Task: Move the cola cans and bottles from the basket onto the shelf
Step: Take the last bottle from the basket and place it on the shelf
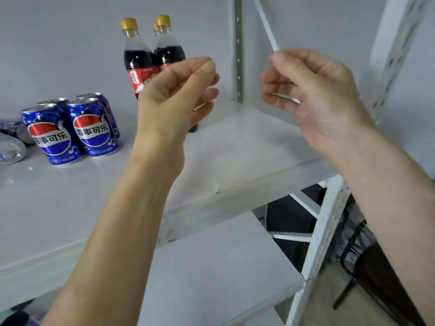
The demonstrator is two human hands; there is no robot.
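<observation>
The white shelf (235,147) by the pale wall already holds blue Pepsi cans (70,128) and, behind them, cola bottles (150,57), so much looks done; the basket is out of sight. Above it, the left hand (179,95) and right hand (315,95) have loosely curled fingers and hold nothing.

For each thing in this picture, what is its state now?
left hand: loosely curled, holds nothing
right hand: loosely curled, holds nothing
cola bottles: upright, capped, on the shelf
blue cans: upright on the shelf
can at the left edge: lies on its side
</observation>
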